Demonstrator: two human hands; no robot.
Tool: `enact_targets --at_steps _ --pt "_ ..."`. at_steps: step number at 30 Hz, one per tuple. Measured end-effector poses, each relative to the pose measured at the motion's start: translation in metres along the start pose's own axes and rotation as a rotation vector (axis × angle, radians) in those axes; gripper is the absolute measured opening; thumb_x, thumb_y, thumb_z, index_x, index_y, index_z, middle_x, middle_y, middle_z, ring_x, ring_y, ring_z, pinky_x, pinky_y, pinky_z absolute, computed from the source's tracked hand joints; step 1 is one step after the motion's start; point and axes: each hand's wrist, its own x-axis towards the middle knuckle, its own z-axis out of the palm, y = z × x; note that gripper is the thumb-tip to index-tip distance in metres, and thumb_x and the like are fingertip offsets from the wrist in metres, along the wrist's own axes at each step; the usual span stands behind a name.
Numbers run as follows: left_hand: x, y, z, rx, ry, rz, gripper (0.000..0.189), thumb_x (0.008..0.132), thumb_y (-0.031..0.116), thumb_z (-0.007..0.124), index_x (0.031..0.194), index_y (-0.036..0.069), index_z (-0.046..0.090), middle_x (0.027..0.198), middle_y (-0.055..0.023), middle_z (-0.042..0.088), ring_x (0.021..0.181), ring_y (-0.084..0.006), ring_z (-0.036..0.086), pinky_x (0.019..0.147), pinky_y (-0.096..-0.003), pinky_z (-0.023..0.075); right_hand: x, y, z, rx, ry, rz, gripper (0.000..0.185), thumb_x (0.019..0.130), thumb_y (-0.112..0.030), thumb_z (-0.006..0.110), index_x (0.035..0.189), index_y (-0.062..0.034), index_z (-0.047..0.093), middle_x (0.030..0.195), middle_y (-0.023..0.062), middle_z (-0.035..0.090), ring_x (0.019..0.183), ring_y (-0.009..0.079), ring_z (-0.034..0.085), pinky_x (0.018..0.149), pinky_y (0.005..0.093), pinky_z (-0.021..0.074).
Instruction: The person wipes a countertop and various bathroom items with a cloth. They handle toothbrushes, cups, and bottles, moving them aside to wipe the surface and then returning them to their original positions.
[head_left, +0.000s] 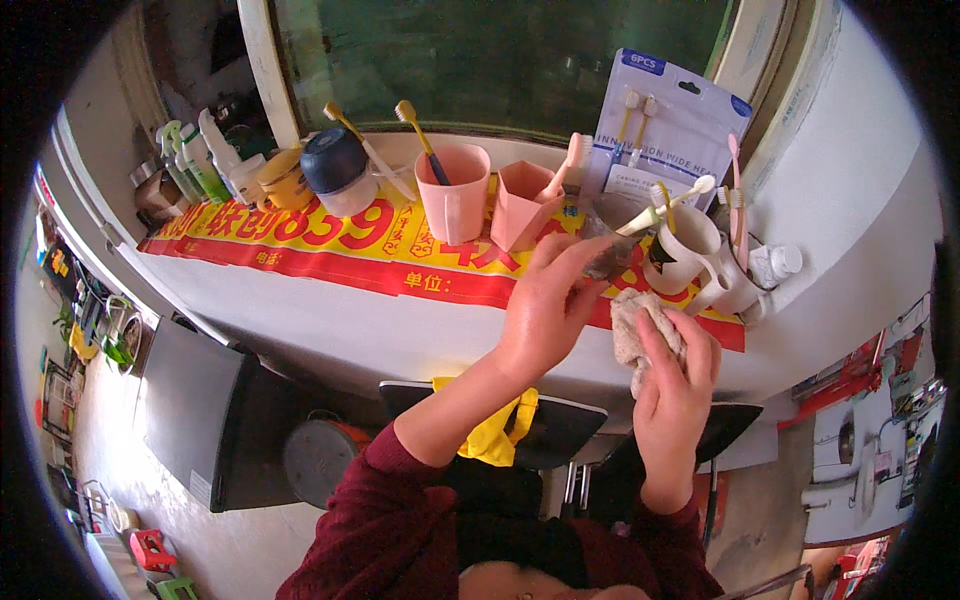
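My left hand (547, 307) curls around a dark see-through cup (609, 259) at the sill's front. A pale toothbrush (649, 217) slants up to the right from beside its fingertips; whether the fingers also pinch it, I cannot tell. In my right hand (675, 382) is a crumpled beige cloth (637, 326), just in front of the sill's edge. A white mug (679, 255) with a dark print stands right of the clear cup. Left of my left hand are a faceted pink cup (517, 210) and a pink mug (454, 199), each holding a toothbrush.
A red and yellow printed banner (352, 259) covers the windowsill. A toothbrush package (660, 127) leans at the window. Farther left stand a dark-lidded jar (337, 169), a yellow mug (285, 180) and spray bottles (199, 161). A yellow cloth (499, 427) hangs over a black chair below.
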Motion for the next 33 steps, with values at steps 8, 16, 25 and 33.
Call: enact_targets --at_steps 8,16,25,33 --pt "-0.006 -0.012 -0.040 0.180 0.165 -0.088 0.037 0.085 -0.008 0.068 0.121 0.000 0.061 0.116 -0.0142 0.062 0.083 -0.0201 0.070 0.068 -0.0290 0.0577 -0.001 0.001 0.004 0.035 0.007 0.002 0.053 0.079 0.006 0.060 0.128 -0.0130 0.069 0.129 0.0111 0.056 0.116 0.0342 0.053 0.102 0.0443 0.0434" --pt "0.000 -0.012 -0.056 0.471 0.108 -0.197 0.058 0.087 0.003 0.071 0.139 -0.002 0.047 0.119 -0.0241 0.064 0.088 -0.0335 0.072 0.069 -0.0366 0.0584 -0.004 -0.002 0.008 0.095 -0.018 -0.008 0.056 0.078 0.007 0.061 0.129 -0.0128 0.069 0.128 0.0114 0.056 0.115 0.0337 0.053 0.101 0.0444 0.0442" --pt "0.039 -0.009 -0.034 0.620 0.002 -0.356 0.071 0.085 0.020 0.077 0.140 -0.006 0.041 0.110 -0.0269 0.067 0.086 -0.0406 0.072 0.067 -0.0430 0.0604 -0.004 -0.001 0.007 0.077 -0.033 -0.024 0.053 0.079 0.007 0.060 0.128 -0.0117 0.069 0.129 0.0110 0.056 0.114 0.0338 0.054 0.100 0.0438 0.0450" --pt "0.018 -0.010 -0.046 0.417 0.096 -0.208 0.059 0.078 0.027 0.083 0.119 -0.003 0.053 0.100 -0.0208 0.068 0.080 -0.0367 0.072 0.064 -0.0414 0.0586 0.008 -0.010 0.014 0.092 -0.100 -0.090 0.047 0.081 0.003 0.064 0.125 -0.0109 0.070 0.131 0.0106 0.055 0.113 0.0325 0.055 0.099 0.0424 0.0460"
